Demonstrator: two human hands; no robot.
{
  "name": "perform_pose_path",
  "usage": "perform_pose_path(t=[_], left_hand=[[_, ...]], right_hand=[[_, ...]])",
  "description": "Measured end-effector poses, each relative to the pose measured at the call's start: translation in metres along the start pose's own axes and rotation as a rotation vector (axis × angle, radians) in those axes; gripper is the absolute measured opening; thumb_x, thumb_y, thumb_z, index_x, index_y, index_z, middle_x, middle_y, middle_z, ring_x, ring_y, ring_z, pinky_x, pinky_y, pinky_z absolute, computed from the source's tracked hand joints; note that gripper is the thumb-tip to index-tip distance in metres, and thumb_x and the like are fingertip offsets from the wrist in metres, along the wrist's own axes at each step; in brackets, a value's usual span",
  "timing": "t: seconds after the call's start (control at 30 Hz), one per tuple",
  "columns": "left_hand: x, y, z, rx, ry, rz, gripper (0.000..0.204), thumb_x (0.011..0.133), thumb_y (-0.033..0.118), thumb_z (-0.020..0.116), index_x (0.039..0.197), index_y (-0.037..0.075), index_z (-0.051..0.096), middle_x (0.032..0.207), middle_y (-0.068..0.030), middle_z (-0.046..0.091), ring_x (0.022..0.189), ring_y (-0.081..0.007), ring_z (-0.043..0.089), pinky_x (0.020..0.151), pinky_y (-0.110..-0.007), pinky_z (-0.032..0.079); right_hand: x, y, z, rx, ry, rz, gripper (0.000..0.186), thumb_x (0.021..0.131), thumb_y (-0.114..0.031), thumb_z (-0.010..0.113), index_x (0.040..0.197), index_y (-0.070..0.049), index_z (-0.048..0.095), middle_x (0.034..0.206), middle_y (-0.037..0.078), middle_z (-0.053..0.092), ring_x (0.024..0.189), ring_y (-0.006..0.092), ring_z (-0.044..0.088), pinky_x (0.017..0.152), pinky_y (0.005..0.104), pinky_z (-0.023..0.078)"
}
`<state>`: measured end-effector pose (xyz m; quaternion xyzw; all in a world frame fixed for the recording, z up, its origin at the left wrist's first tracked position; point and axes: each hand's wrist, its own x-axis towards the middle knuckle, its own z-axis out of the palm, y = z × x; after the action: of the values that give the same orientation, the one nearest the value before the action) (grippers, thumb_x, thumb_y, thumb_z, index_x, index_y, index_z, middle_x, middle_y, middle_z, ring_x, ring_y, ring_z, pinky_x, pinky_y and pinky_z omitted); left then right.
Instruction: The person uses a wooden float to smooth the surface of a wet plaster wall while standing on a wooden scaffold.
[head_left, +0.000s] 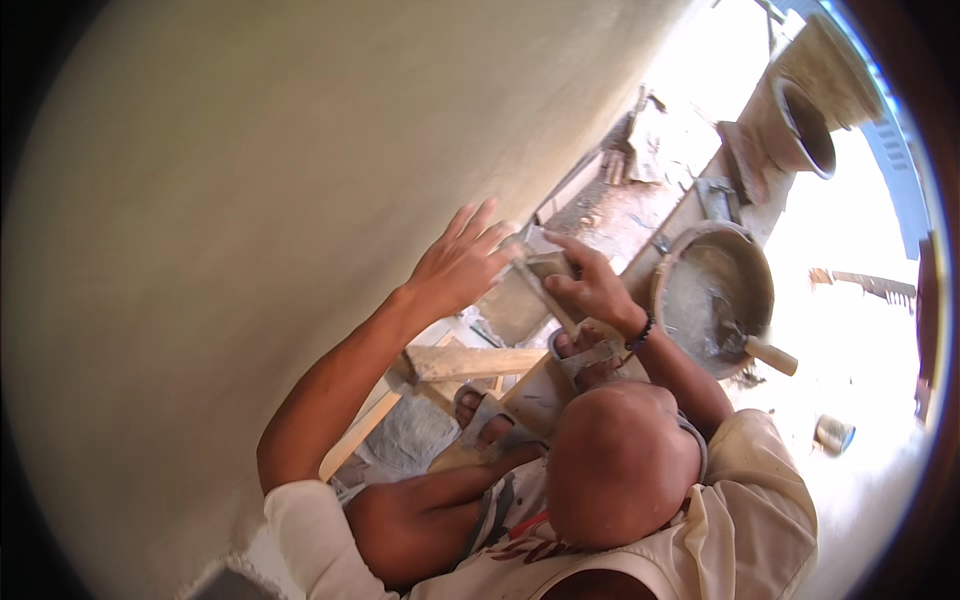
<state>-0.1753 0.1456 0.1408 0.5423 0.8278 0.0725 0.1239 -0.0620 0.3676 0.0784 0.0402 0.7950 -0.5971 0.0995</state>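
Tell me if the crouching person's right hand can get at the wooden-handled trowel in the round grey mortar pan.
Probably, once freed: the right hand grips a plastering tool, yet the wooden-handled trowel lies uncovered beside that arm.

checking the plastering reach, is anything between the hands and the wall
Nothing visible. The left hand lies open right at the plastered wall, and the right hand holds a trowel just beside it, with no object between.

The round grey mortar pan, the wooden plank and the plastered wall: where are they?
Round grey mortar pan (700, 262): head view, on its rim.
Wooden plank (475, 362): head view, mid-length.
Plastered wall (250, 200): head view, bare surface.
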Motion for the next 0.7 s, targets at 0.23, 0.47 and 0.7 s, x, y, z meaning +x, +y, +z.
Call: perform_pose_path(t=[0.23,0.47,0.7], left_hand=[[0.006,0.007,0.014,-0.214,0.055,0.077,0.033,0.074,0.013,0.077,0.106,0.008,0.069,0.127,-0.0145,0.059,0.135,-0.0413,0.038,0.113,-0.054,0.031],[0.027,0.03,-0.007,-0.096,0.192,0.24,0.023,0.075,0.011,0.074,0.096,0.005,0.069,0.103,-0.0137,0.062,0.117,-0.0398,0.053,0.101,-0.052,0.041],[0.039,0.048,-0.029,-0.055,0.237,0.399,0.015,0.074,0.008,0.068,0.087,0.002,0.063,0.082,-0.0112,0.057,0.09,-0.0309,0.058,0.08,-0.043,0.049]], right_hand=[[-0.005,-0.011,-0.024,-0.032,-0.136,-0.078,0.063,0.078,-0.015,0.068,0.137,-0.002,0.049,0.092,0.025,0.065,0.085,0.033,0.064,0.081,0.0402,0.05],[-0.021,-0.027,-0.051,-0.02,-0.069,-0.126,0.062,0.075,-0.015,0.067,0.135,-0.002,0.053,0.104,0.024,0.066,0.095,0.0357,0.064,0.088,0.0407,0.05],[-0.029,-0.047,-0.064,-0.027,-0.111,-0.037,0.058,0.078,-0.018,0.068,0.132,0.0,0.055,0.113,0.024,0.065,0.102,0.0349,0.064,0.091,0.0402,0.049]])
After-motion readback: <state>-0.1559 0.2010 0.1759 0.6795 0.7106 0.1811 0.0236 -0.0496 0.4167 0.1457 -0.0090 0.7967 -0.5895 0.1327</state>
